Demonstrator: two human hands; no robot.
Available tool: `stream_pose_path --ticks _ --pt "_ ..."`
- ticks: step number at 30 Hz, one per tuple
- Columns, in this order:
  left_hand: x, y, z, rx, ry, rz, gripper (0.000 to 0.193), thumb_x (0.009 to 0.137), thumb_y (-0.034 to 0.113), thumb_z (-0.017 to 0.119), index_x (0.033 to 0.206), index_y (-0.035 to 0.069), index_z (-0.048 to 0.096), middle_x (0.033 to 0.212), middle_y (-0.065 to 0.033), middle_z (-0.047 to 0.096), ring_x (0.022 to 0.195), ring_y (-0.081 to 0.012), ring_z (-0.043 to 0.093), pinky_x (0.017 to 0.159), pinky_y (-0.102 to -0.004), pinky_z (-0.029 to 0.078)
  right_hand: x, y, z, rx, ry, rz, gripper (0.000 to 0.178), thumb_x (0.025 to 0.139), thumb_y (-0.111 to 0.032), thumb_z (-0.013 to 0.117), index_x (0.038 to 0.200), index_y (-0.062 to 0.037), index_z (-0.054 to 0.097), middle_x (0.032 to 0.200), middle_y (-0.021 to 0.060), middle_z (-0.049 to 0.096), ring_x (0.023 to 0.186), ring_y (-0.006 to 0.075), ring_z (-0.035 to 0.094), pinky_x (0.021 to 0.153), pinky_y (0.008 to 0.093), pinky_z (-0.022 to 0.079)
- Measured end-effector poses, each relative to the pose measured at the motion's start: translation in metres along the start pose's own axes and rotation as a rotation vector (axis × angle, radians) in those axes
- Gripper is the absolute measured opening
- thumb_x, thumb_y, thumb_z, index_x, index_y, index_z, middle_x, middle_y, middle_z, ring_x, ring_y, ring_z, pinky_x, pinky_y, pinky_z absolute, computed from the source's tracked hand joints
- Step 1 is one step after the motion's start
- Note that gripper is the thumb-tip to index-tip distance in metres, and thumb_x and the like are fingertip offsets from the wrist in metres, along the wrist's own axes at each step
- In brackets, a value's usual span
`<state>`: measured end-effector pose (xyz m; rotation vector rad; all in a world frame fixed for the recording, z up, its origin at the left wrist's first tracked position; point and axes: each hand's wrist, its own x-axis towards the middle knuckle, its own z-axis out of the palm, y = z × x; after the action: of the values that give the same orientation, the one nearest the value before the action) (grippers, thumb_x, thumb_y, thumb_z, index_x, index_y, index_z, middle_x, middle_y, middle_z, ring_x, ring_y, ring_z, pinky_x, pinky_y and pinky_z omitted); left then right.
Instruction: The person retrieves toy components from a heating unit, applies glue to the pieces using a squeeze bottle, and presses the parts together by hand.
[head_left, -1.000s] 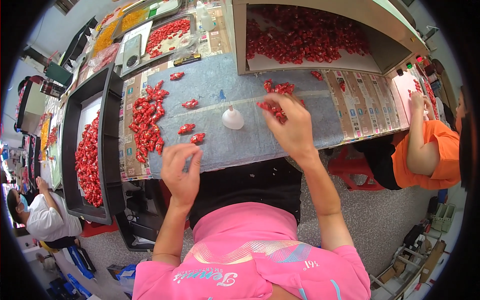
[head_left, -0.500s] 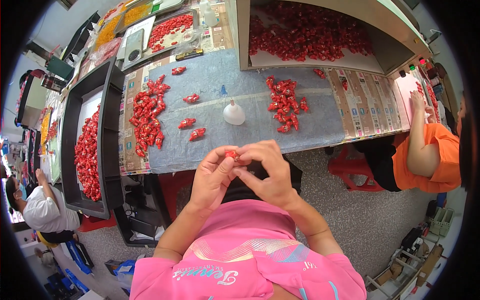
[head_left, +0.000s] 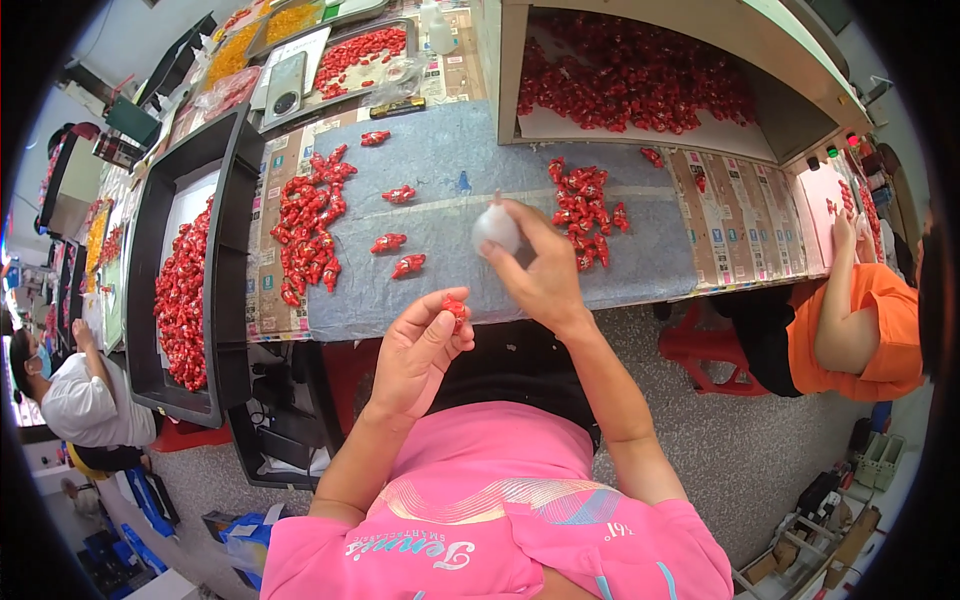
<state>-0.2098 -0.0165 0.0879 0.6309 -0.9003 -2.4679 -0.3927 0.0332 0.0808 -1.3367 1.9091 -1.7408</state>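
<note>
Between the thumb and fingers of my left hand (head_left: 412, 352) is a small red figurine (head_left: 455, 308), held just off the table's front edge. My right hand (head_left: 548, 275) has its thumb and fingers round a white squeeze bottle (head_left: 494, 232) with a thin tip, over the blue-grey cloth (head_left: 450, 260). Left of the bottle, several single red figurines (head_left: 398, 194) lie spaced apart. A larger pile of red figurines (head_left: 305, 235) is at the cloth's left side, and another cluster (head_left: 582, 205) lies right of the bottle.
A black crate (head_left: 215, 300) with red figurines stands at the left. At the back right, an open-fronted box (head_left: 640, 140) holds many more. A phone (head_left: 287, 88) and a tray of red pieces (head_left: 385, 72) lie at the back left. People sit on both sides, one in an orange top (head_left: 865, 325).
My right hand has left the figurine and reached forward to take hold of the white bottle. My left hand keeps the figurine and has shifted slightly left.
</note>
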Motion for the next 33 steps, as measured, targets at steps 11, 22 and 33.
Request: stream_pose_path --ticks 11,22,33 --pt "0.009 -0.003 0.007 0.068 -0.041 -0.098 0.030 0.091 0.010 0.058 0.120 0.001 0.055 0.099 -0.0018 0.062 0.084 -0.0090 0.057 0.081 -0.0246 0.048 -0.058 -0.028 -0.074 0.496 0.029 0.335 0.048 0.071 -0.014 0.081 0.110 -0.0021 0.056 0.093 0.0037 0.060 0.083 0.0097 0.057 0.069 0.0218 0.047" --pt "0.011 -0.006 0.011 0.115 -0.097 -0.125 0.028 0.091 0.009 0.059 0.118 0.001 0.057 0.098 -0.0022 0.062 0.085 -0.0092 0.059 0.081 -0.0244 0.049 -0.066 -0.029 -0.074 0.593 0.173 0.383 0.038 0.075 -0.023 0.079 0.100 -0.0024 0.059 0.083 0.0019 0.064 0.071 0.0065 0.058 0.061 0.0192 0.046" --pt "0.010 -0.007 0.009 0.128 -0.115 -0.124 0.028 0.091 0.009 0.059 0.117 0.001 0.057 0.097 -0.0024 0.062 0.085 -0.0090 0.058 0.079 -0.0235 0.049 -0.068 -0.027 -0.073 0.506 0.151 0.404 0.033 0.078 -0.022 0.076 0.098 -0.0012 0.060 0.082 0.0018 0.064 0.072 0.0060 0.057 0.063 0.0200 0.045"
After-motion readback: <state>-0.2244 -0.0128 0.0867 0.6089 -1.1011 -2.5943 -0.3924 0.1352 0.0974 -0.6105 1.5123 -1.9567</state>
